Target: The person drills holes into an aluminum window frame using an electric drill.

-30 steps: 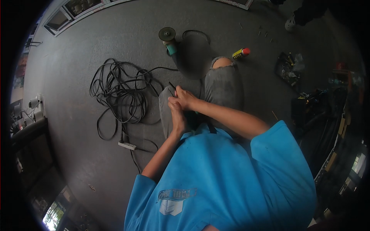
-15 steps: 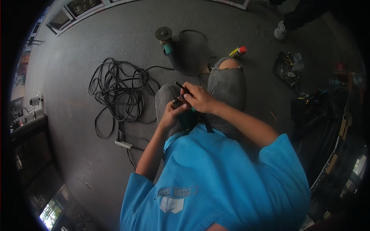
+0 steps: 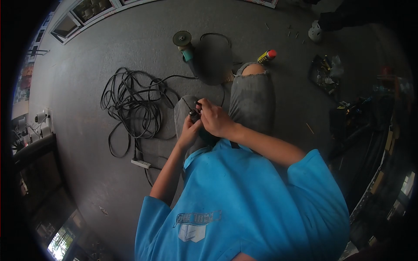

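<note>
A power drill (image 3: 208,137) with a dark green body lies across my lap, partly hidden by my hands and shirt. Its black chuck (image 3: 193,115) points away from me and carries a twisted drill bit (image 3: 186,103). My left hand (image 3: 188,133) is closed around the chuck from below. Right beside it, my right hand (image 3: 215,120) is closed on a dark chuck key (image 3: 198,104), of which only a short end shows. The right fingers are against the side of the chuck.
An angle grinder (image 3: 186,52) lies on the floor ahead. Tangled black cable (image 3: 130,104) and a white power strip (image 3: 141,164) are at left. A yellow spray can (image 3: 264,57) with red cap lies beyond my knee. A parts tray (image 3: 314,74) and another person's shoe (image 3: 315,32) are at right.
My right hand has turned and moved a little left and down, closer to the chuck. Less of the chuck key shows. The bit now tilts further left.
</note>
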`<state>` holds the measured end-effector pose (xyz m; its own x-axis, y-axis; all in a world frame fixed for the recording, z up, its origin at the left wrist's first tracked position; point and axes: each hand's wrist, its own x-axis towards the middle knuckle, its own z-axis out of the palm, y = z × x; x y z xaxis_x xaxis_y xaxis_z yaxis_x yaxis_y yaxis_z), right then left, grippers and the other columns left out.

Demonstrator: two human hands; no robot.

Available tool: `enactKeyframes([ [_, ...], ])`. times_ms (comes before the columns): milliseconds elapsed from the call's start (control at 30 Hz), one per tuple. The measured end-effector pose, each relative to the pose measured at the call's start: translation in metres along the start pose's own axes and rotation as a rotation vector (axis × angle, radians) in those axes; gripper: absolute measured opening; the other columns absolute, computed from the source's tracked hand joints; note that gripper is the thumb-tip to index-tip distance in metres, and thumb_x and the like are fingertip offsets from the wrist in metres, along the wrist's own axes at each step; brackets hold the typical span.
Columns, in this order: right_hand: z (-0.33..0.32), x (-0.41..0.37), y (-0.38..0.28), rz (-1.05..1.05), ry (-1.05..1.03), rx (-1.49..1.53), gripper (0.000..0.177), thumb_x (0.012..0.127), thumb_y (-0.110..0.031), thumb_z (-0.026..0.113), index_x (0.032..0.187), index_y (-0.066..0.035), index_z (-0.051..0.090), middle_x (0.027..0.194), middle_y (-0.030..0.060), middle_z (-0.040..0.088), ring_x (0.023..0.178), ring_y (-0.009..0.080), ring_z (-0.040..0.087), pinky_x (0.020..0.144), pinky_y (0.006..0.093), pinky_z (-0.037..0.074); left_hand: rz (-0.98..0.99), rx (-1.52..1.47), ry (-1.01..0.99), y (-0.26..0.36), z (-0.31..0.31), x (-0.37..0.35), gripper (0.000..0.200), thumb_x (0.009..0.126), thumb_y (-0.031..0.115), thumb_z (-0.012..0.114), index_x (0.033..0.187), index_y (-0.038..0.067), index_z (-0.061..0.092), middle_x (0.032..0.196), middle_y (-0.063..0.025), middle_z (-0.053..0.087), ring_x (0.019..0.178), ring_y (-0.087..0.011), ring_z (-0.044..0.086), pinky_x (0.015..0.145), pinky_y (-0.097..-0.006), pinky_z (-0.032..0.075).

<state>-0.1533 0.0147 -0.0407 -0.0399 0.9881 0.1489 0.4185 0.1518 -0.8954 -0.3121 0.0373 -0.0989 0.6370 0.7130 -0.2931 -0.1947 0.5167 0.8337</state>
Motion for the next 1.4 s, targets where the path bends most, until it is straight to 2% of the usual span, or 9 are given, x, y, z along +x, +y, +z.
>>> enactKeyframes([
  [200, 0.002, -0.002, -0.006, 0.246, 0.041, 0.069, 0.070, 0.081, -0.039, 0.066, 0.116, 0.005, 0.025, 0.103, 0.0269, 0.044, 0.098, 0.0358, 0.054, 0.087, 0.0413, 0.044, 0.140, 0.446, 0.110, 0.009, 0.036, -0.008, 0.032, 0.086, 0.003, 0.057, 0.116, -0.001, 0.047, 0.109, -0.0107, 0.055, 0.098, -0.0198, 0.055, 0.086, -0.0335, 0.045],
  [433, -0.004, -0.018, 0.019, 0.294, 0.198, 0.114, 0.055, 0.083, -0.032, 0.067, 0.107, 0.000, 0.029, 0.087, 0.0124, 0.042, 0.076, 0.0184, 0.046, 0.070, 0.0349, 0.044, 0.159, 0.457, -0.097, -0.006, 0.042, 0.000, 0.036, 0.079, 0.008, 0.063, 0.111, -0.001, 0.047, 0.105, -0.0124, 0.048, 0.097, -0.0245, 0.052, 0.086, -0.0344, 0.043],
  [467, -0.009, -0.018, 0.007, 0.367, 0.148, 0.112, 0.055, 0.084, -0.031, 0.065, 0.107, 0.005, 0.031, 0.095, 0.0207, 0.043, 0.088, 0.0299, 0.053, 0.077, 0.0399, 0.045, 0.151, 0.458, -0.102, -0.004, 0.038, 0.003, 0.038, 0.079, 0.010, 0.064, 0.111, -0.001, 0.047, 0.106, -0.0120, 0.048, 0.097, -0.0237, 0.052, 0.086, -0.0342, 0.043],
  [500, 0.002, -0.020, 0.016, 0.216, 0.271, 0.024, 0.051, 0.084, -0.031, 0.066, 0.106, -0.001, 0.032, 0.083, 0.0091, 0.042, 0.073, 0.0164, 0.045, 0.067, 0.0326, 0.043, 0.104, 0.478, -0.108, -0.003, 0.034, 0.003, 0.040, 0.077, 0.011, 0.066, 0.111, -0.001, 0.047, 0.107, -0.0118, 0.048, 0.098, -0.0229, 0.052, 0.087, -0.0343, 0.043],
  [700, -0.023, -0.016, 0.002, 0.262, 0.002, 0.081, 0.038, 0.074, -0.021, 0.062, 0.096, -0.003, 0.037, 0.069, 0.0133, 0.047, 0.063, 0.0351, 0.053, 0.061, 0.0423, 0.043, 0.067, 0.646, -0.145, 0.016, 0.058, 0.011, 0.018, 0.073, 0.008, 0.062, 0.075, -0.010, 0.057, 0.063, -0.0160, 0.063, 0.061, -0.0154, 0.062, 0.056, -0.0322, 0.049],
  [967, -0.027, -0.025, 0.002, 0.350, -0.097, 0.033, 0.046, 0.078, -0.035, 0.064, 0.098, -0.006, 0.035, 0.081, 0.0096, 0.045, 0.076, 0.0246, 0.051, 0.071, 0.0397, 0.042, 0.243, 0.641, -0.068, -0.008, 0.054, 0.014, 0.026, 0.071, 0.011, 0.070, 0.086, -0.007, 0.060, 0.079, -0.0174, 0.066, 0.077, -0.0242, 0.067, 0.067, -0.0330, 0.050],
  [1100, 0.001, -0.032, 0.003, 0.214, 0.394, 0.027, 0.045, 0.080, -0.034, 0.064, 0.099, -0.004, 0.035, 0.083, 0.0103, 0.048, 0.079, 0.0200, 0.053, 0.071, 0.0369, 0.043, 0.152, 0.589, -0.004, -0.017, 0.041, 0.010, 0.035, 0.071, 0.007, 0.070, 0.101, -0.007, 0.059, 0.092, -0.0156, 0.067, 0.087, -0.0181, 0.065, 0.075, -0.0315, 0.050],
  [1200, -0.025, -0.028, -0.012, 0.339, -0.123, 0.052, 0.048, 0.079, -0.028, 0.062, 0.107, 0.003, 0.037, 0.086, 0.0170, 0.052, 0.077, 0.0299, 0.057, 0.072, 0.0394, 0.045, 0.325, 0.709, -0.145, 0.009, 0.059, 0.003, 0.031, 0.070, 0.007, 0.070, 0.097, -0.006, 0.061, 0.087, -0.0155, 0.068, 0.082, -0.0182, 0.066, 0.072, -0.0316, 0.051],
  [1400, -0.046, -0.023, -0.011, 0.296, -0.271, -0.053, 0.047, 0.078, -0.032, 0.061, 0.097, 0.003, 0.035, 0.081, 0.0176, 0.054, 0.078, 0.0352, 0.059, 0.071, 0.0419, 0.045, 0.292, 0.810, -0.182, 0.000, 0.059, 0.006, 0.022, 0.071, 0.015, 0.071, 0.070, -0.004, 0.061, 0.063, -0.0193, 0.063, 0.066, -0.0307, 0.069, 0.057, -0.0353, 0.051],
])
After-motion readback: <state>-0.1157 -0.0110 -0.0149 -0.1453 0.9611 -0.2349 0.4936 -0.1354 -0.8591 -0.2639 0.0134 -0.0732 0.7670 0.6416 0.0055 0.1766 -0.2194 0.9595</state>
